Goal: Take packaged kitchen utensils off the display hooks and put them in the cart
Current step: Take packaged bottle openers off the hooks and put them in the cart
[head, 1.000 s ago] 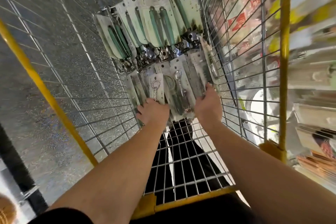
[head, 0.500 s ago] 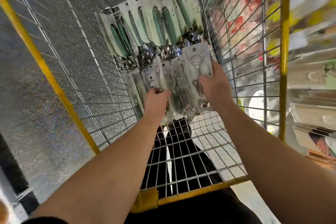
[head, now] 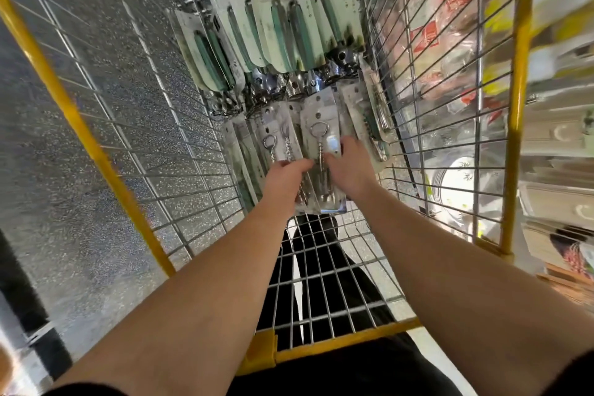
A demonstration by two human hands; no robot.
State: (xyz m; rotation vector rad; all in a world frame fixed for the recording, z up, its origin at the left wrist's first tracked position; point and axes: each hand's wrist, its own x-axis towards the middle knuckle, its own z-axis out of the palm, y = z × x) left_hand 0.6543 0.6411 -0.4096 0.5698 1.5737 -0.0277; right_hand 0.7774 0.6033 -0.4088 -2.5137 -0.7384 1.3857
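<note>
Both hands reached down into the wire-mesh cart with yellow frame bars: the left hand and the right hand, side by side, had their fingers curled onto a fanned stack of clear-and-white carded packs holding metal corkscrew openers, gripping it low against the cart's floor grid. Just beyond the hands lay a row of white carded packs with green-handled utensils, overlapping one another and touching the far end of the held stack.
</note>
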